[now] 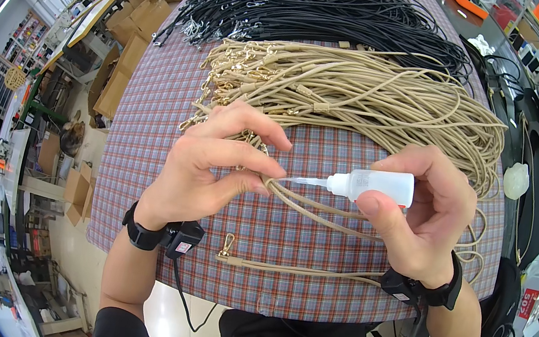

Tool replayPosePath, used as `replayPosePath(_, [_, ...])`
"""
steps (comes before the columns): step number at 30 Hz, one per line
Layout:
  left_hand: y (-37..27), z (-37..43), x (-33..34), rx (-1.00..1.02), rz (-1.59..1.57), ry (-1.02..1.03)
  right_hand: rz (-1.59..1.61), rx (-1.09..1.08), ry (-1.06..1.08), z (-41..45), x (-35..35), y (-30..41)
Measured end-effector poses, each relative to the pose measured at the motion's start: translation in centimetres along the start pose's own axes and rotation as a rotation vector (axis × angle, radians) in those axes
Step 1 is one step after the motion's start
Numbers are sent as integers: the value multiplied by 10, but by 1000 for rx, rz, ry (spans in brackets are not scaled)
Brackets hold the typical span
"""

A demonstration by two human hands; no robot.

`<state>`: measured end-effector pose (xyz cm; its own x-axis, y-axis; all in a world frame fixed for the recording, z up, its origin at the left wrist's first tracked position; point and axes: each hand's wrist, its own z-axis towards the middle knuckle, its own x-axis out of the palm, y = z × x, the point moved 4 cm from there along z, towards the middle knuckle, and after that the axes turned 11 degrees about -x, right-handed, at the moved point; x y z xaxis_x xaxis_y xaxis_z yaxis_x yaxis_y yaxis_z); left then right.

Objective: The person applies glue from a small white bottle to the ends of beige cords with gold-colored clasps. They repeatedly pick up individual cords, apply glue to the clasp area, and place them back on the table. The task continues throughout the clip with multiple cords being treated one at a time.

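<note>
My left hand [212, 168] pinches a beige cord [324, 222] near its end between thumb and forefinger, with gold metal hardware partly hidden behind the fingers. In my right hand [423, 211] is a small white plastic bottle [380, 187], lying level. Its thin clear nozzle [306, 180] points left, its tip at the left fingertips; whether it touches the cord cannot be told. Closer to my body lies another beige cord [296, 270] with a gold swivel clasp [227, 244] at its left end.
A pile of beige cords [363, 88] lies beyond my hands on the plaid tablecloth [148, 151], with black cords [322, 10] farther back. Cardboard boxes [119, 80] stand left of the table. A translucent white lump [516, 181] is at the right.
</note>
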<state>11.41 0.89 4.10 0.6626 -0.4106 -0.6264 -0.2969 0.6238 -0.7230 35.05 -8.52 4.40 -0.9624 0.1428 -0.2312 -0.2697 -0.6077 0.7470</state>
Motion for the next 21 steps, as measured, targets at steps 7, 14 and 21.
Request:
replayPosePath(7, [2, 1, 0, -1, 19, 15, 7, -25, -41, 5, -2, 1])
replayPosePath(14, [4, 1, 0, -17, 17, 10, 90, 107, -66, 0, -1, -3])
replayPosePath(21, [1, 0, -1, -3, 31, 11, 83, 15, -65, 4, -1, -2])
